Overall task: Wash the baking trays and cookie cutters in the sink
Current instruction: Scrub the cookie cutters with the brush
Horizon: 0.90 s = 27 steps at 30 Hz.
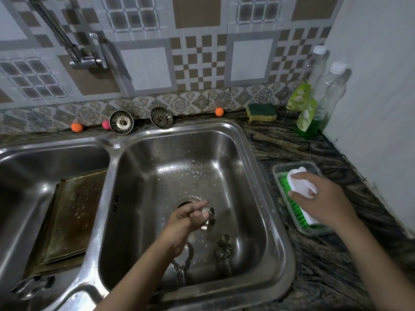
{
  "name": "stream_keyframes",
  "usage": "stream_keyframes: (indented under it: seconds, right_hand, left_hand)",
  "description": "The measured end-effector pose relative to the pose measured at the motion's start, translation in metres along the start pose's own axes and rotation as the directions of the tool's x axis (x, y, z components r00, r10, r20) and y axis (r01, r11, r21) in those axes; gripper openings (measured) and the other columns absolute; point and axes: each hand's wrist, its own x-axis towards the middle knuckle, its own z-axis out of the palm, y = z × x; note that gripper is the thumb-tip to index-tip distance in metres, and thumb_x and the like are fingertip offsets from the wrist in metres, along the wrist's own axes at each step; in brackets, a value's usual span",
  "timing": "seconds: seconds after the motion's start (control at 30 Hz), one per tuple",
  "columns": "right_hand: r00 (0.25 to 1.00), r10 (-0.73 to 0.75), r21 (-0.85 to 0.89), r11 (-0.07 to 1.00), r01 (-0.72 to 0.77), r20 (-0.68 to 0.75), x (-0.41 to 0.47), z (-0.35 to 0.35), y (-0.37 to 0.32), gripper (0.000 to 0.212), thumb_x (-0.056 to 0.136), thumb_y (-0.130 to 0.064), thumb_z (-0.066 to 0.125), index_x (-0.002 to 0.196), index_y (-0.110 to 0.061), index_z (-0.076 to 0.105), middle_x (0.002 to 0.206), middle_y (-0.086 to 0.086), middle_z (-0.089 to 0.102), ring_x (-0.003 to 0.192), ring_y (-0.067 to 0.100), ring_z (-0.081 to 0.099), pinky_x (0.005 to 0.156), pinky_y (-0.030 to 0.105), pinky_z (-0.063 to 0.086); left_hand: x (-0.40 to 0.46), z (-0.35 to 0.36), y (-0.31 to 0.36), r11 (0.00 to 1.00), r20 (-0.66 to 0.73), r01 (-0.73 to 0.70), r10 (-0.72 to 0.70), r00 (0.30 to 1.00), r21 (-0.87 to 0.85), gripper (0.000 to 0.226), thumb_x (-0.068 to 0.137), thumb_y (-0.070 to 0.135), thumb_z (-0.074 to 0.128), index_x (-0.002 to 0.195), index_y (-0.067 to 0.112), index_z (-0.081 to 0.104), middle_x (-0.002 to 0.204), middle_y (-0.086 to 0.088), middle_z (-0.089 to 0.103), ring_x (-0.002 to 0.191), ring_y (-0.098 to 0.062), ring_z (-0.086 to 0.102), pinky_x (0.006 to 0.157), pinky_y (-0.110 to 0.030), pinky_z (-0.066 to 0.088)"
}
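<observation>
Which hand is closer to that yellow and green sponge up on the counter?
The right hand. It grips the white brush in the tray on the counter, below the sponge. The left hand is down in the right sink basin, holding a cookie cutter, farther off.

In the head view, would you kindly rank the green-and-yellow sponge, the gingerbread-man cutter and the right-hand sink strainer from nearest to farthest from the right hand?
From the right hand:
1. Sponge, on the counter behind it.
2. Gingerbread-man cutter, on the basin floor to its left; too close to call against the sponge.
3. Sink strainer, behind the basin, clearly farthest.
</observation>
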Motion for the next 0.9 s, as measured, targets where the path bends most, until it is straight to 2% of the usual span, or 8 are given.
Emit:
stream_keyframes:
  seconds: [0.03,0.13,0.27,0.47,0.57,0.67,0.8,0.9]
  right_hand:
    - [1.000,-0.006,-0.030,1.000,0.007,0.007,0.001,0.001,0.000,0.035,0.080,-0.031,0.074,0.113,-0.037,0.063,0.121,0.006,0.061,0.091,0.020,0.060,0.070,0.034,0.050]
    - [1.000,-0.006,-0.064,0.998,0.007,0.018,0.004,0.001,-0.002,0.037,0.081,-0.032,0.073,0.116,-0.038,0.061,0.126,0.004,0.059,0.102,0.023,0.061,0.076,0.039,0.053]
    - [1.000,-0.013,-0.068,0.998,0.015,0.026,0.004,-0.002,-0.004,0.038,0.081,-0.031,0.073,0.117,-0.037,0.061,0.127,0.005,0.058,0.105,0.023,0.061,0.076,0.040,0.053]
    - [0.993,-0.085,-0.045,0.996,0.082,-0.079,-0.006,-0.018,-0.024,0.040,0.080,-0.034,0.074,0.117,-0.041,0.061,0.118,0.001,0.055,0.092,0.017,0.056,0.069,0.034,0.048]
    - [0.985,-0.141,0.091,0.984,0.150,-0.100,-0.017,-0.018,-0.048,0.039,0.079,-0.031,0.075,0.114,-0.039,0.063,0.115,-0.007,0.052,0.090,0.017,0.058,0.061,0.026,0.045]
    - [0.985,-0.174,0.258,0.951,0.168,-0.001,-0.027,0.000,-0.074,0.037,0.075,-0.030,0.078,0.107,-0.044,0.065,0.101,-0.008,0.058,0.080,0.009,0.062,0.054,0.017,0.048]
    - [0.965,-0.219,0.451,0.883,0.132,0.145,-0.042,0.060,-0.094,0.037,0.076,-0.016,0.078,0.106,-0.035,0.065,0.085,-0.013,0.053,0.069,-0.003,0.057,0.050,0.009,0.044]
    - [0.969,-0.232,0.534,0.832,0.154,0.081,-0.044,0.108,-0.098,0.032,0.077,-0.012,0.076,0.103,-0.028,0.065,0.084,-0.014,0.056,0.060,-0.008,0.053,0.053,0.007,0.039]
  left_hand:
    - [-0.001,-0.001,0.001,0.998,0.003,0.049,-0.049,0.999,-0.031,0.050,0.073,0.010,0.069,0.122,0.009,0.062,0.098,-0.014,0.064,0.091,-0.028,0.059,0.080,-0.034,0.046]
    - [-0.002,-0.003,0.003,0.982,0.015,0.159,-0.158,0.987,-0.099,0.050,0.067,0.022,0.071,0.117,0.023,0.065,0.095,-0.003,0.066,0.082,-0.023,0.062,0.080,-0.038,0.041]
    - [-0.002,-0.002,0.002,0.946,-0.003,0.164,-0.171,0.985,-0.278,0.051,0.068,0.012,0.070,0.119,0.014,0.062,0.100,-0.007,0.067,0.081,-0.023,0.066,0.074,-0.036,0.052]
    - [-0.007,0.003,0.002,0.951,0.052,0.157,-0.149,0.988,-0.268,0.050,0.072,0.017,0.067,0.121,0.010,0.061,0.091,-0.003,0.070,0.078,-0.016,0.066,0.078,-0.031,0.051]
    - [-0.008,0.007,0.007,0.951,0.078,0.154,-0.138,0.987,-0.268,0.038,0.075,0.020,0.066,0.113,0.020,0.064,0.092,0.000,0.070,0.086,-0.022,0.068,0.068,-0.031,0.056]
    - [-0.009,0.012,0.012,0.949,0.092,0.132,-0.110,0.990,-0.285,0.039,0.076,0.019,0.065,0.115,0.021,0.063,0.101,-0.003,0.068,0.099,-0.031,0.065,0.061,-0.030,0.057]
    - [-0.011,0.018,0.017,0.946,0.102,0.083,-0.053,0.993,-0.314,0.044,0.075,0.018,0.062,0.118,0.021,0.062,0.093,0.000,0.070,0.075,-0.020,0.068,0.062,-0.028,0.058]
    - [-0.013,0.017,0.017,0.936,0.097,0.035,-0.001,0.995,-0.350,0.046,0.075,0.016,0.061,0.121,0.014,0.062,0.098,-0.009,0.069,0.075,-0.022,0.064,0.065,-0.032,0.058]
